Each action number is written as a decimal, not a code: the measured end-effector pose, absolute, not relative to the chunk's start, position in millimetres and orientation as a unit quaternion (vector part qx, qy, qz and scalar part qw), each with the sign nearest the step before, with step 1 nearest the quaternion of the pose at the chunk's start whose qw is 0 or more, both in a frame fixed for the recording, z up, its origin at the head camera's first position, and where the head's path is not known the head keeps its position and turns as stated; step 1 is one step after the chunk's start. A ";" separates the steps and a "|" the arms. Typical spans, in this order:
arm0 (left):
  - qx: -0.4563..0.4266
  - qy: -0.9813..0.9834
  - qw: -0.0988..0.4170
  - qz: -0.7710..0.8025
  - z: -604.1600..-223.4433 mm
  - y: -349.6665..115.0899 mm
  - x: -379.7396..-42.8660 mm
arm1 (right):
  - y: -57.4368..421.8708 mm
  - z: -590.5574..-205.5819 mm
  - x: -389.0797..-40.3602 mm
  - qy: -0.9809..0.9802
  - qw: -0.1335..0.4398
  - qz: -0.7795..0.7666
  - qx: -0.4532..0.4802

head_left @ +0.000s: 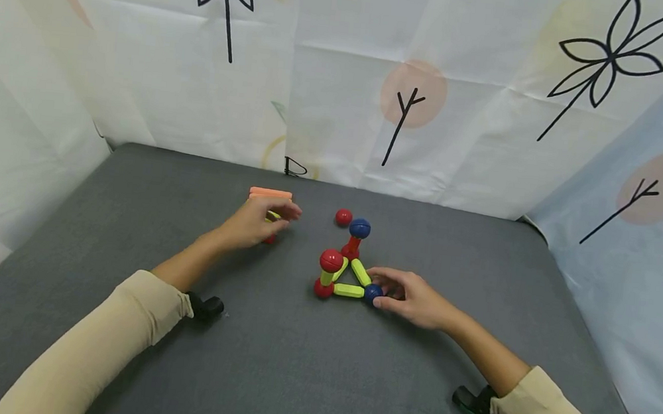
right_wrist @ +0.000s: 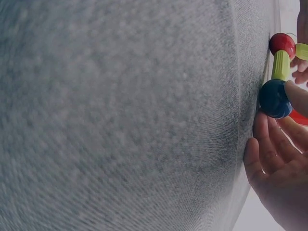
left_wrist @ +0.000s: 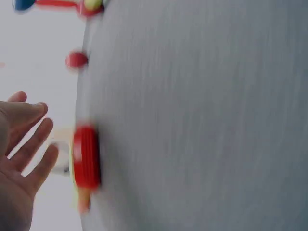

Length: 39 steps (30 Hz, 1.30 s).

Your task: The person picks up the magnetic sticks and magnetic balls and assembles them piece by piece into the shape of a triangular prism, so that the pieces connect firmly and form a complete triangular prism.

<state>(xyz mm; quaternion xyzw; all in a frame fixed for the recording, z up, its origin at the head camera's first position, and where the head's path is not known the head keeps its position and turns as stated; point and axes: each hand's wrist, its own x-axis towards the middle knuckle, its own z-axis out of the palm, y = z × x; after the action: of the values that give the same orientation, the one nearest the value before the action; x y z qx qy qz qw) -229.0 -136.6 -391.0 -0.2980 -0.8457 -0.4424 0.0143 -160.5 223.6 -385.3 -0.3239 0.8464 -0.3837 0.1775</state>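
Observation:
A triangle of yellow-green rods (head_left: 349,291) joined by balls lies flat on the dark table. Its right corner is a blue ball (head_left: 373,294), which my right hand (head_left: 415,300) pinches between thumb and fingers. At the left corner, a short yellow-green rod stands up with a red ball (head_left: 331,260) on top. From the far corner rises a red rod (head_left: 354,246) capped by another blue ball (head_left: 359,228). My left hand (head_left: 258,222) hovers with loose fingers over a stack of rods, partly hiding it; orange rods (head_left: 271,193) and red rods (left_wrist: 87,158) show there.
A loose red ball (head_left: 344,217) sits behind the triangle. The grey table (head_left: 291,376) ends at a patterned white cloth (head_left: 340,121) at the back. More cloth hangs at both sides. Black wrist cameras (head_left: 206,307) are strapped to both arms.

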 end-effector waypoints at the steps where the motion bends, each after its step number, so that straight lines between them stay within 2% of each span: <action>1: -0.285 -0.859 0.030 -0.424 -390.7 -142.5 -232.4 | 223.7 -385.3 -160.4 0.846 0.178 -0.384 -0.324; 3: -0.261 -0.884 0.045 -0.384 -391.0 -153.7 -237.6 | 224.0 -385.3 -160.6 0.846 0.180 -0.383 -0.325; 8: -0.230 -0.908 0.040 -0.348 -394.9 -171.8 -244.4 | 224.5 -386.9 -161.4 0.846 0.181 -0.381 -0.326; 26: -0.203 -0.922 0.061 -0.323 -401.2 -216.8 -248.7 | 224.7 -387.3 -159.2 0.847 0.172 -0.382 -0.326; 34: -0.175 -0.934 0.034 -0.310 -406.0 -223.0 -250.8 | 224.0 -387.4 -159.0 0.845 0.176 -0.385 -0.326; 39: -0.177 -0.927 0.051 -0.326 -405.5 -223.7 -250.4 | 224.0 -386.8 -159.0 0.846 0.178 -0.385 -0.322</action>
<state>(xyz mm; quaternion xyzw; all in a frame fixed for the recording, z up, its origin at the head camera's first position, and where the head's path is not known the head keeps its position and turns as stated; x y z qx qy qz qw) -250.4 -223.7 -405.5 -0.1773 -0.9273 -0.3257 0.0515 -159.0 224.0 -386.8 -0.3220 0.8464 -0.3849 0.1781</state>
